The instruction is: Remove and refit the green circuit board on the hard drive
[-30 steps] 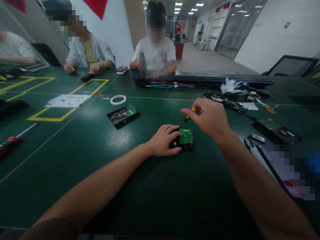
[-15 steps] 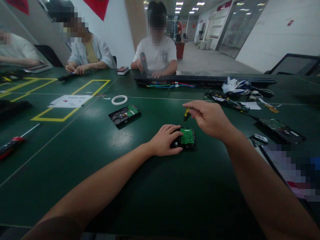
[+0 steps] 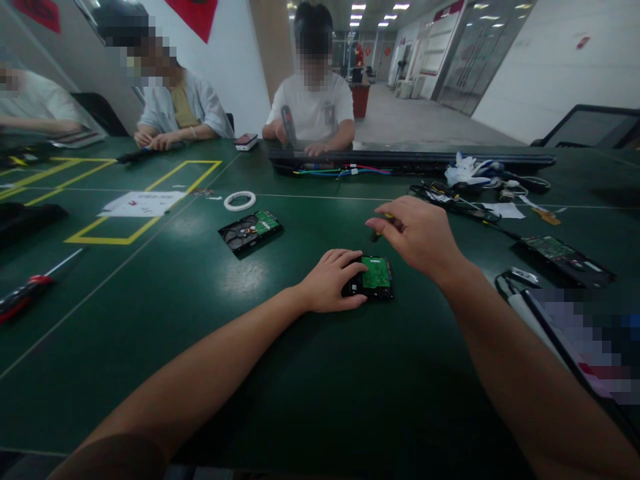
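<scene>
A hard drive [image 3: 379, 275] with a green circuit board lies flat on the green table. My left hand [image 3: 333, 280] grips its left end, fingers over the top and thumb along the near edge, covering that part. Above the drive's far right corner, my right hand [image 3: 417, 233] is closed on a small yellow-and-black screwdriver [image 3: 376, 235]. Most of its handle is hidden by the fingers, and its tip cannot be made out. Farther left rests a second hard drive [image 3: 251, 232], apart from both hands.
A red-and-black screwdriver [image 3: 30, 293] lies far left. Beyond are a white tape ring [image 3: 240, 201] and paper [image 3: 143, 203]. Cables [image 3: 453, 203], another drive [image 3: 563, 260] and a clipboard [image 3: 545, 327] occupy the right. Co-workers sit across the table behind a long black bar [image 3: 425, 162].
My right hand has turned slightly, its fingers curling further over the screwdriver, so less of the yellow handle shows. My left hand and the drive stay in place.
</scene>
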Demonstrator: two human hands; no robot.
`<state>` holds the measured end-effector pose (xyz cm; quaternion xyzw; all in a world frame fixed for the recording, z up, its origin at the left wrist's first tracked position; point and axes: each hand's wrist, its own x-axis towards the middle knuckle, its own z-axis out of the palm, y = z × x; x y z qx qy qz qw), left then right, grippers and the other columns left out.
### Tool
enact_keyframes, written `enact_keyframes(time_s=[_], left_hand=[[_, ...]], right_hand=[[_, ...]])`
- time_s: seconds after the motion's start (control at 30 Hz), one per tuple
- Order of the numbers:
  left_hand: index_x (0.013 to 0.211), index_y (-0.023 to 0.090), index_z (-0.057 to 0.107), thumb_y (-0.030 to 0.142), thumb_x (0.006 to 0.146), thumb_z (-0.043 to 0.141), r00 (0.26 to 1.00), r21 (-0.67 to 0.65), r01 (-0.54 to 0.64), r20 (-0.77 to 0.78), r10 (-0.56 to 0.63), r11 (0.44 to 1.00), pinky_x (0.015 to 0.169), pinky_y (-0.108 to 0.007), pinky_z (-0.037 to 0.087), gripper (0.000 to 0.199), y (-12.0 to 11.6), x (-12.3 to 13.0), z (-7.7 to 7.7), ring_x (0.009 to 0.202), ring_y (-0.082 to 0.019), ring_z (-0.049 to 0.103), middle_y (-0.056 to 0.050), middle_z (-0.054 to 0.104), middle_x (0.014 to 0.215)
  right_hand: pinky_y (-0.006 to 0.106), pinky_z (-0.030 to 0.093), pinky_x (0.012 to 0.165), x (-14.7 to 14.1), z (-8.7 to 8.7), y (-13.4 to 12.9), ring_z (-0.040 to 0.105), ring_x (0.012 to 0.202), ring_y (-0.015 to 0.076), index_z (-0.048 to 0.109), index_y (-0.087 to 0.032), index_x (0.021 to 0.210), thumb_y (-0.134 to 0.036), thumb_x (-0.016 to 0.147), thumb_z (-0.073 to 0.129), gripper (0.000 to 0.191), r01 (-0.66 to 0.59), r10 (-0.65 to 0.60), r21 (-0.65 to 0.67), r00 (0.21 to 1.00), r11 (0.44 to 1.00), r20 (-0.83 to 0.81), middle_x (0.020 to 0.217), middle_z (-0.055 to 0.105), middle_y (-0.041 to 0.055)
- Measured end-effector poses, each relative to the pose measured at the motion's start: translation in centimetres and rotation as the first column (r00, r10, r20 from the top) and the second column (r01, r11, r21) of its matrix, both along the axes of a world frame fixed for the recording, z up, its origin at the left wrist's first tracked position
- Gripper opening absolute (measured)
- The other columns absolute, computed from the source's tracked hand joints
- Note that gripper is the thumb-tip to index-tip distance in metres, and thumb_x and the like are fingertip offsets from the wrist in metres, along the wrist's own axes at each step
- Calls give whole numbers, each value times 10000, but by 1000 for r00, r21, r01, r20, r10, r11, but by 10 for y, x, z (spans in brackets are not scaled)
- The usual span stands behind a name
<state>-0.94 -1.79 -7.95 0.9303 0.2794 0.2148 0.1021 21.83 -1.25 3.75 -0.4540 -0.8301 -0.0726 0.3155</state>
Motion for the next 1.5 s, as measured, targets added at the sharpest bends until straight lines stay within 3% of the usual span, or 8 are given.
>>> enact_keyframes(time_s=[0.13, 0.23, 0.4, 0.63, 0.93, 1.5], left_hand=[[1447, 224, 592, 588, 921, 712, 1000, -7, 4, 6, -4, 1000, 1241, -627, 339, 651, 1, 0, 0, 1498, -405, 443, -185, 475, 1633], [1447, 239, 590, 584, 927, 706, 1000, -19, 6, 13, -6, 1000, 1235, -646, 337, 634, 1, 0, 0, 1494, -407, 446, -175, 473, 1638], [1452, 241, 586, 593, 934, 697, 1000, -18, 6, 9, -6, 1000, 1235, -637, 340, 635, 1, -1, 0, 1498, -401, 440, -168, 464, 1645], [1450, 224, 587, 586, 926, 709, 1000, -2, 0, -4, 0, 1000, 1240, -609, 348, 649, 1, 0, -2, 1495, -394, 448, -175, 473, 1634], [1446, 227, 590, 594, 933, 694, 1000, -6, 2, -4, -2, 1000, 1234, -621, 348, 640, 1, 0, 0, 1496, -400, 442, -178, 467, 1639], [1444, 245, 590, 587, 920, 708, 1000, -13, 7, 19, -7, 1000, 1228, -635, 350, 637, 1, 0, -2, 1486, -401, 454, -172, 480, 1631]], right_hand=[[406, 509, 818, -1, -5, 2, 704, 891, 259, 701, -216, 1189, -349, 1017, 629, 229, -45, 41, -35, 995, 998, -89, 1112, 782, 108], [397, 516, 779, 3, -6, 3, 709, 836, 250, 656, -219, 1172, -327, 1000, 627, 206, -18, 4, -96, 989, 995, -145, 1066, 777, 97], [402, 521, 785, 9, 1, 2, 718, 831, 257, 658, -197, 1201, -293, 993, 596, 238, -44, 29, -152, 994, 987, -103, 1027, 779, 107], [447, 519, 957, 2, 4, -3, 705, 1087, 294, 708, -202, 1186, -230, 1018, 524, 250, -170, 165, -73, 984, 983, -69, 1195, 772, 122], [412, 502, 817, 5, 4, -1, 663, 882, 268, 717, -207, 1093, -312, 1008, 618, 168, -51, 51, -20, 998, 998, -27, 1041, 748, 111], [392, 466, 757, 6, 3, 1, 645, 840, 260, 708, -219, 1036, -377, 985, 677, 169, 11, -11, -22, 999, 1000, -30, 965, 726, 92]])
